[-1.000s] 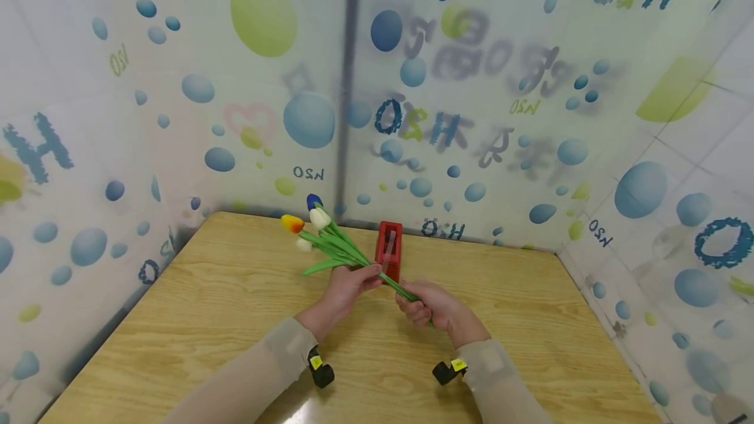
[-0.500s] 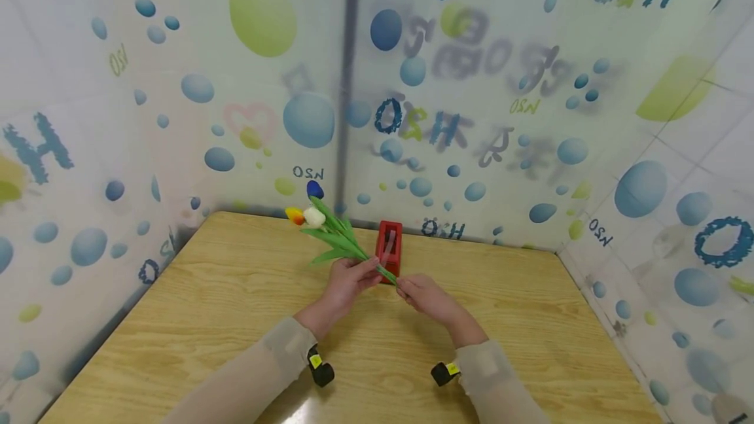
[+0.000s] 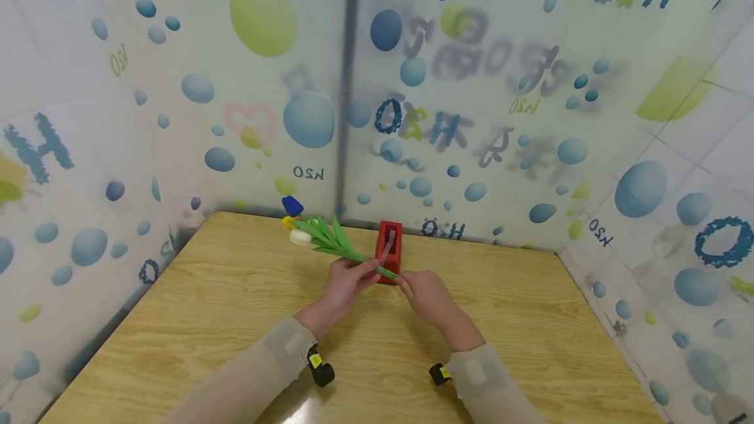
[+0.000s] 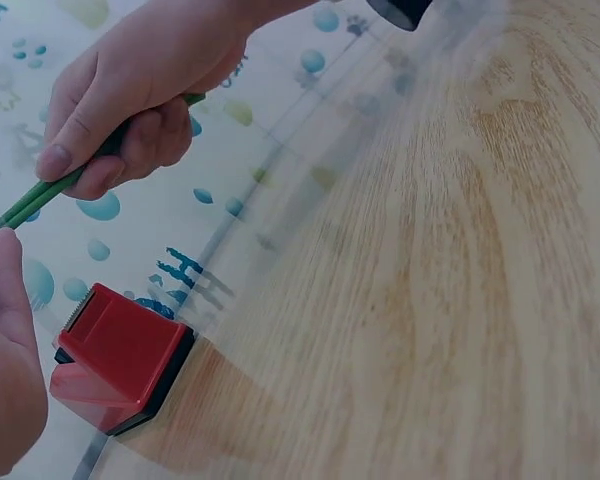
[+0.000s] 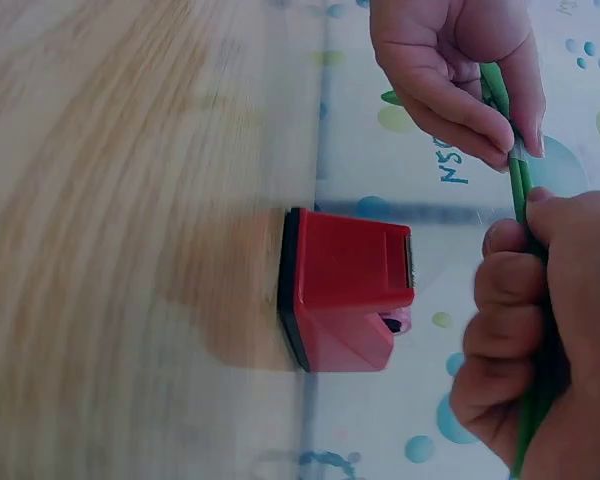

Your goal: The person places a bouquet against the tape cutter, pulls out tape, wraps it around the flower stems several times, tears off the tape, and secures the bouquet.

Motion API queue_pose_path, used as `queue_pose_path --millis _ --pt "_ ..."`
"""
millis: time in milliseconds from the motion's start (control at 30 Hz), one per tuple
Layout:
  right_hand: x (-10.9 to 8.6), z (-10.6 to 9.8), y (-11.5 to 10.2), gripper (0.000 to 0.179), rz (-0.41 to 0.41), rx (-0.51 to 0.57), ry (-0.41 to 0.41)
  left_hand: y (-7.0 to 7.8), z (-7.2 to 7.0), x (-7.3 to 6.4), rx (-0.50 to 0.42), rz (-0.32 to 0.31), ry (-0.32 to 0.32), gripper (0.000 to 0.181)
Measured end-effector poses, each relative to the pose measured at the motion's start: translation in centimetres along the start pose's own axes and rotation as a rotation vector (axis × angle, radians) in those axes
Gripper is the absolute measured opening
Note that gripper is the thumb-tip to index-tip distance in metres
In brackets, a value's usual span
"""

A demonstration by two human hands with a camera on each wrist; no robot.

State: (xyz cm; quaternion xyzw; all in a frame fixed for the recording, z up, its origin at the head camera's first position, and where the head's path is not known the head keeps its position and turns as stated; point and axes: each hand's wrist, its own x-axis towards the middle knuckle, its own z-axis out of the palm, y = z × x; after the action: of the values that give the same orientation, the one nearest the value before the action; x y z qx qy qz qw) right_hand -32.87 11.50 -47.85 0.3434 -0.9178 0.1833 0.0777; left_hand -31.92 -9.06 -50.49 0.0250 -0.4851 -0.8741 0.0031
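My left hand (image 3: 347, 285) pinches a bunch of artificial tulips (image 3: 332, 239) by its green stems. Blue, white and yellow blooms point up to the left. Lower on the stems, my right hand (image 3: 434, 298) has its fingers curled round the ends, thumb along them in the right wrist view. A clear strip of tape (image 3: 387, 247) runs between the red tape dispenser (image 3: 397, 252) and the stems by my left fingertips. There, in the right wrist view, a shiny piece of tape (image 5: 518, 150) lies on the stems. The dispenser stands on the table behind both hands.
The wood-grain table (image 3: 235, 319) reaches back to a patterned curtain wall (image 3: 501, 149) with blue and green dots. Similar walls close in at both sides. A black wrist camera (image 3: 322, 371) sits below the left sleeve, another black camera (image 3: 439, 374) by the right.
The bunch has turned about its stems, its blue bloom ending farther left and the white one lower. My right hand has shifted up and left and rolled over; my left hand stays nearly still.
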Motion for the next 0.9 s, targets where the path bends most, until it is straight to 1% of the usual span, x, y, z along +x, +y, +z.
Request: queue_pose_path --millis 67,100,133,167,200,267,333,367,433,500,567,700,800,900 --pt "-0.1 -0.2 -0.1 0.035 0.009 0.019 -0.011 0.0 0.0 0.0 0.012 0.001 0.001 0.005" --pt "-0.1 -0.3 -0.1 0.036 0.022 0.05 -0.024 0.0 0.0 0.0 0.017 0.004 -0.002 0.005" --pt "-0.1 -0.4 0.0 0.037 0.043 0.105 -0.046 0.0 0.0 0.0 0.024 0.005 -0.005 0.007" --pt "-0.2 -0.3 0.1 0.04 0.069 0.176 -0.07 0.0 0.0 0.1 0.032 0.005 -0.006 0.009" --pt "-0.2 -0.3 0.3 0.043 0.103 0.27 -0.101 0.0 -0.1 0.0 0.038 0.007 -0.01 0.014" --pt "-0.1 -0.1 0.8 0.05 0.184 0.489 -0.175 -0.1 -0.1 0.0 0.049 0.012 -0.02 0.017" --pt "-0.1 0.1 1.3 0.058 0.271 0.697 -0.254 -0.1 -0.1 0.0 0.06 0.017 -0.031 0.012" --pt "-0.1 0.2 1.5 0.061 0.315 0.781 -0.294 -0.1 -0.1 0.0 0.067 0.019 -0.038 0.01" --pt "-0.2 0.2 1.9 0.063 0.388 0.903 -0.37 -0.2 -0.2 0.1 0.082 0.02 -0.047 0.005" --pt "-0.3 0.2 2.2 0.062 0.434 0.992 -0.441 -0.3 -0.2 0.0 0.101 0.02 -0.056 0.006" --pt "-0.3 0.2 2.4 0.058 0.467 1.075 -0.501 -0.4 -0.3 0.0 0.117 0.017 -0.06 0.007" --pt "-0.4 0.2 2.7 0.055 0.471 1.247 -0.581 -0.4 -0.2 -0.1 0.124 0.015 -0.062 0.005" --pt "-0.5 0.1 2.7 0.052 0.458 1.338 -0.61 -0.4 -0.1 -0.1 0.12 0.018 -0.057 0.006" --pt "-0.6 0.0 2.7 0.049 0.458 1.397 -0.622 -0.4 0.0 -0.1 0.118 0.021 -0.052 0.01"
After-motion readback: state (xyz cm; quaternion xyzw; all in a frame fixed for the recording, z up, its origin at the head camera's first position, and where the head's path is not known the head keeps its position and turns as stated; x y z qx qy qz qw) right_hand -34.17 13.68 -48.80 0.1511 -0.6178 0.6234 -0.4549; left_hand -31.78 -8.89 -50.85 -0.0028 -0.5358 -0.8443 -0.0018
